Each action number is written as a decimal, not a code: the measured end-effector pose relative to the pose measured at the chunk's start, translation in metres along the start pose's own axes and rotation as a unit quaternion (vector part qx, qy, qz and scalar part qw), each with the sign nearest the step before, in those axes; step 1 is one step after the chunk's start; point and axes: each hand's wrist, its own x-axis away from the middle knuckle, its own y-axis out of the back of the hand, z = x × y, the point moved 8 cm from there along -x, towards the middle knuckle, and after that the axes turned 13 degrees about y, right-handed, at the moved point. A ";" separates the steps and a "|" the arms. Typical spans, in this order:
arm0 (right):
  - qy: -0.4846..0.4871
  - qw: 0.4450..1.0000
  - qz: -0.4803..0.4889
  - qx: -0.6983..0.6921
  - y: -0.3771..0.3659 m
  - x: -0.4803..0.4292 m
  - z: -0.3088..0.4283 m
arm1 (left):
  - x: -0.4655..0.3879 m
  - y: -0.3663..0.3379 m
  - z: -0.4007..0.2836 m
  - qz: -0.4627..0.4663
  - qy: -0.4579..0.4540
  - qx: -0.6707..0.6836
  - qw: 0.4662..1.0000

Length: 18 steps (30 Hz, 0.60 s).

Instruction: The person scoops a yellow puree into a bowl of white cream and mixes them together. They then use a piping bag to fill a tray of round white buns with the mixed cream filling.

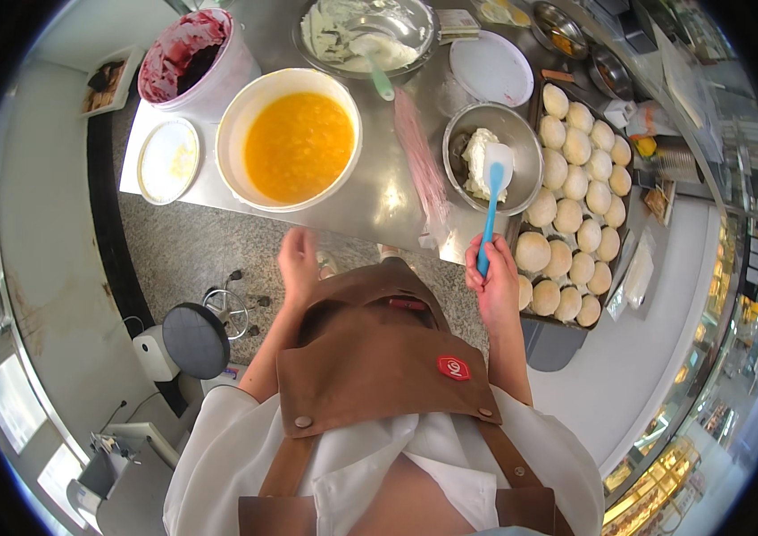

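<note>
My right hand grips the blue handle of a silicone spatula. Its white blade rests on white cream inside a small metal bowl. My left hand, slightly blurred, hangs in front of the table edge with its fingers curled; whether they are fully closed is unclear. Ahead of it stands a white tub of orange, pulpy filling. Between tub and bowl lies a bundle of pink clear plastic. To the right, a dark tray holds rows of round, flour-dusted buns.
At the back are a bucket with dark red filling and a large metal bowl with pale cream and a green-handled spatula. White lids lie on the steel table. A round black stool stands on the floor at left.
</note>
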 end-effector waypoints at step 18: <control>0.359 0.634 0.256 0.635 -0.240 -0.084 0.065 | -0.018 0.066 -0.065 0.007 0.077 0.303 0.950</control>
